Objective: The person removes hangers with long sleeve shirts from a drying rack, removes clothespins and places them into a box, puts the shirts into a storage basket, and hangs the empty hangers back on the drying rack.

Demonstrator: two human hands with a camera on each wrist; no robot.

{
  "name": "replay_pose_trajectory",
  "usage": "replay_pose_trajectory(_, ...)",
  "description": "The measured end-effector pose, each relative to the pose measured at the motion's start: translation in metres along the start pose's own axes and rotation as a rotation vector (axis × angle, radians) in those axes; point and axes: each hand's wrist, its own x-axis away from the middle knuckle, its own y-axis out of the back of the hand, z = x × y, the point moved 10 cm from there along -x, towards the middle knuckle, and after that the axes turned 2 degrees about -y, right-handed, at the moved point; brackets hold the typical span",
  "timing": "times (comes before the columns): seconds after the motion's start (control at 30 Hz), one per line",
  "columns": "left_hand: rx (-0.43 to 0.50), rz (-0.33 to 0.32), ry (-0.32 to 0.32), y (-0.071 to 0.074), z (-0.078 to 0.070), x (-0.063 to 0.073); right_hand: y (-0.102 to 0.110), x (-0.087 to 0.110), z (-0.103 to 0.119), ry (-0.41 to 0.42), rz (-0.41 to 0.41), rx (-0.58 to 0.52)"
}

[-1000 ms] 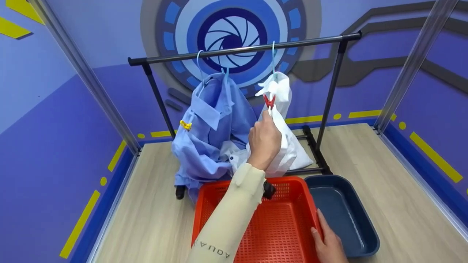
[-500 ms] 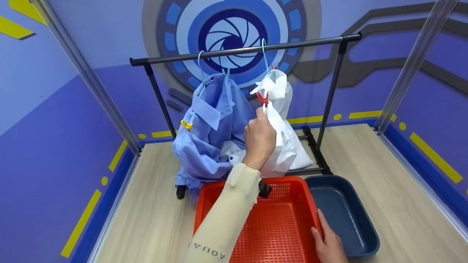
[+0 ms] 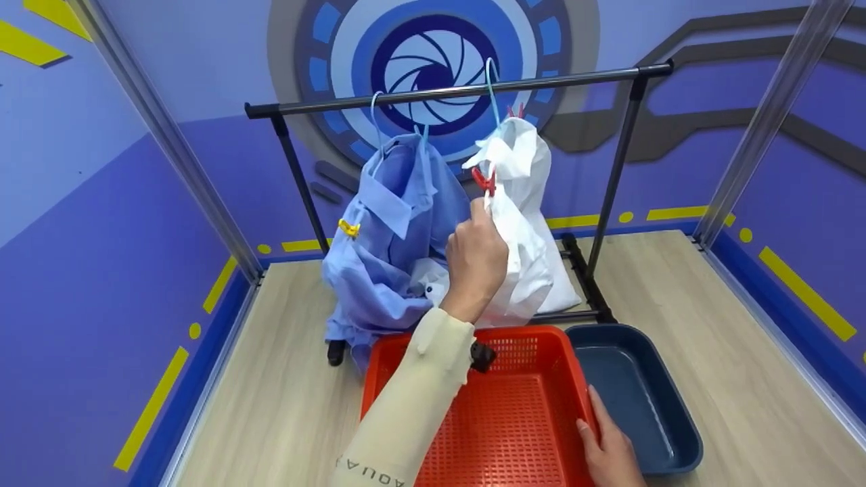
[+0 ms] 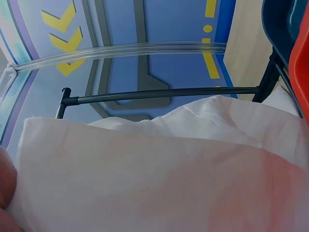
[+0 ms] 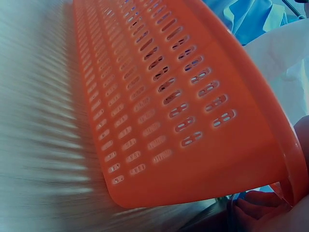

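Observation:
My left hand [image 3: 477, 260] grips the front edge of a white shirt [image 3: 521, 250] just under a red clothespin [image 3: 484, 181]. The shirt hangs from the rack on a light blue hanger [image 3: 492, 91]. In the left wrist view, fingers [image 4: 6, 181] show at the edge of the white cloth [image 4: 145, 179]. My right hand [image 3: 611, 450] holds the right rim of a red plastic basket [image 3: 577, 375], thumb and fingers on either side of it. Fingers [image 5: 260, 205] show below the basket's rim in the right wrist view.
A black rack [image 3: 433, 95] stands behind the basket. A blue shirt [image 3: 379, 270] with a yellow clothespin [image 3: 349, 228] hangs at its left. Right of the basket lies a dark blue tub [image 3: 639, 399]. Walls close in the sides.
My left hand has moved slightly left with the white shirt's edge and red clothespin. The hanger hook has shifted left and now rises higher above the bar; another red clothespin shows behind. The right hand stays.

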Motion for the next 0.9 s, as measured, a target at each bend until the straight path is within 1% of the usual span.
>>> replay_pose_trajectory(0.2,0.020,-0.016,-0.020,0.007,-0.001,0.005,-0.001,0.000,-0.001,-0.010,0.004,-0.008)
replay_pose_trajectory(0.4,0.038,-0.041,-0.032,0.016,0.002,0.013,0.002,0.002,0.005,0.037,-0.027,0.018)
replay_pose_trajectory(0.47,0.046,-0.047,-0.036,0.019,0.003,0.015,0.002,0.003,0.006,0.040,-0.026,0.017)
replay_pose_trajectory(0.67,0.054,-0.057,-0.054,0.025,0.006,0.024,-0.001,0.003,0.004,0.007,0.005,-0.005)
replay_pose_trajectory(0.73,0.055,-0.071,-0.058,0.028,0.006,0.027,-0.001,0.003,0.004,0.002,0.005,-0.011)
replay_pose_trajectory(0.9,0.090,-0.113,-0.065,0.033,0.008,0.038,0.000,0.004,0.005,0.027,-0.020,-0.008)
